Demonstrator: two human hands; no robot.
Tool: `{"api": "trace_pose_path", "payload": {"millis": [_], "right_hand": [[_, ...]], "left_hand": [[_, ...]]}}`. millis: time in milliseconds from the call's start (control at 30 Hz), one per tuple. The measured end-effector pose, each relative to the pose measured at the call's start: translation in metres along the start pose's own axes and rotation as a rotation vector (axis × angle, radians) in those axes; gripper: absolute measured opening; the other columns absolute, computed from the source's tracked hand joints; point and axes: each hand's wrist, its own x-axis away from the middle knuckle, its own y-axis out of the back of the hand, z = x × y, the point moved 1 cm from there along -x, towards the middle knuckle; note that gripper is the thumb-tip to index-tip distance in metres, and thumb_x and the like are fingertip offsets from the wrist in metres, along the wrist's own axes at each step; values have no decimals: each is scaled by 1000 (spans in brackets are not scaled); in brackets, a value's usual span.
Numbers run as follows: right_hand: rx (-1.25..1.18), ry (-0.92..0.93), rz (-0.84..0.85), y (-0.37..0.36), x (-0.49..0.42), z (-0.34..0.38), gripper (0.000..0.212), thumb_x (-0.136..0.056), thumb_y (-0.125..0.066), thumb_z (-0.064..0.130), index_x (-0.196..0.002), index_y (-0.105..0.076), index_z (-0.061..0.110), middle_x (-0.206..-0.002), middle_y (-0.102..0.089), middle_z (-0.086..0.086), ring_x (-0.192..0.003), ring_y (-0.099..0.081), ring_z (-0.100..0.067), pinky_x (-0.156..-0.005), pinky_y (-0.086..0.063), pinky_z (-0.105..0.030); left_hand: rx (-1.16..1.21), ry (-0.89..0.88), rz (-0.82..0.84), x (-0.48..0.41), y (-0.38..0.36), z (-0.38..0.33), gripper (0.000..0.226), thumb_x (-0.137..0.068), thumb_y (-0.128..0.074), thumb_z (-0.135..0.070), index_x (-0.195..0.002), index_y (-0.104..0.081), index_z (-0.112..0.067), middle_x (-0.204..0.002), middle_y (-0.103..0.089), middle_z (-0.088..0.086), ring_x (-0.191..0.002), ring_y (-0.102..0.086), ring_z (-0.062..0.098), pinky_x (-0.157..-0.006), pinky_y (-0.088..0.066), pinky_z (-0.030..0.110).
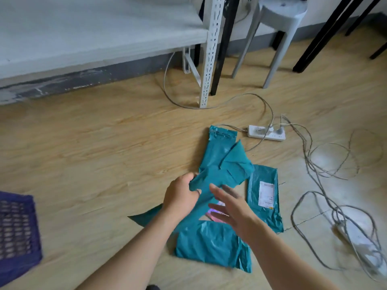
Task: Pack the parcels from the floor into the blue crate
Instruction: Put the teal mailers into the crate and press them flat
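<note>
On floor, 3 teal parcels, L hand grip pinching one, R hand splayed — holds nil, 1 blue crate

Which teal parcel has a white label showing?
The flat parcel farthest right, beside the cables: its white label faces up. The crumpled parcel in the left hand and the folded parcel nearest the camera show none clearly.

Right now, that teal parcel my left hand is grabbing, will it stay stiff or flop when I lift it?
Probably floppy: the teal parcel bunches and creases where your left hand pinches it. The glossy plastic may be slippery, so support it with your open right hand.
</note>
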Motion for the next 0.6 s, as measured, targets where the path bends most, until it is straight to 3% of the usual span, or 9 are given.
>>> {"api": "trace_pose_path", "payload": {"millis": [133, 267, 367, 433, 500, 600], "right_hand": [[9, 1, 72, -35, 71, 48, 35, -81, -67, 39, -107, -61, 17, -100, -62, 0, -98, -62, -22, -88, -52, -36], [-7, -67, 11, -67, 126, 81, 32, -85, -64, 43, -96, -63, 13, -101, -63, -10, -96, -64, -27, -89, -52, -38], [-11, -79, -62, -93, 158, 95, 21, -91, -56, 25, -99, -58, 5, -80, -66, -11, -64, -65, -21, -64, -52, -31], [-1, -54, -146, -110, 176, 102, 9, -89, -55, 12, -92, -56, 4, -63, -64, -10, -46, -60, -17, -49, -48, -24], [50, -36, -184, -130, 193, 105, 3, -87, -55, 7, -85, -54, 4, -61, -57, -9, -42, -52, -15, -40, -40, -18], [88, -19, -176, -165, 214, 105, 15, -87, -55, 2, -74, -48, 6, -61, -48, -9, -45, -43, -15, -32, -32, -12]], "left_hand": [[-245, -121, -120, 58, 64, -42, 31, -89, -56, -19, -116, -57, -32, -116, -64, -11, -108, -59, 17, -80, -41, 25], [-264, -214, -152, 109, 126, -73, 29, -87, -51, -14, -108, -62, -30, -106, -65, -7, -103, -58, 16, -77, -40, 26], [-262, -248, -155, 140, 163, -86, 28, -84, -43, -19, -102, -64, -23, -101, -65, -5, -101, -56, 17, -77, -39, 28], [-261, -238, -178, 157, 186, -83, 27, -86, -48, -13, -105, -64, -25, -105, -64, -8, -105, -55, 15, -79, -39, 26], [-282, -206, -197, 170, 209, -72, 32, -85, -54, -10, -111, -61, -28, -113, -61, -12, -109, -53, 12, -84, -42, 25], [-299, -122, -157, 190, 248, -44, 41, -82, -61, -12, -119, -56, -29, -122, -55, -12, -115, -51, 12, -88, -47, 29]]}}
